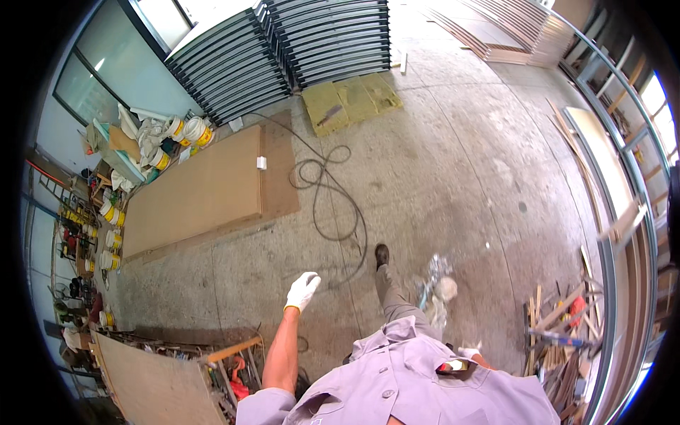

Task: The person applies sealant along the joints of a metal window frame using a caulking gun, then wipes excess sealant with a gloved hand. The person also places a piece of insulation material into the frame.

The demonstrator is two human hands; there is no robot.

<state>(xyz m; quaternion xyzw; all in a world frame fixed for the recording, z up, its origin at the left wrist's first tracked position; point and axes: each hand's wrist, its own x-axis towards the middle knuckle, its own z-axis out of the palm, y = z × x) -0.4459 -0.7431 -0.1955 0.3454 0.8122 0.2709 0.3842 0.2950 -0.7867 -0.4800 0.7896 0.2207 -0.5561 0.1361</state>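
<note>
My left hand (303, 291), in a white glove, hangs over the concrete floor ahead of me. Its fingers look loosely curled, and nothing shows in them. Nearest to it on the floor is a long dark cable (316, 173) lying in loops. Beside my shirt, low on the right, my right hand (469, 351) shows only in part, gloved in white; its fingers are mostly hidden. One leg in grey trousers (397, 294) is stretched forward in a dark shoe. To the right of that leg lies a crumpled heap of clear plastic (439, 290).
Brown boards (198, 188) lie stacked flat at left, beside several white-and-yellow buckets (198, 132). Dark slatted racks (329, 42) rise behind a yellowish slab (350, 104). Wood scraps (563, 319) pile up at right, near a metal rail frame (630, 142). A wooden panel (152, 375) stands at lower left.
</note>
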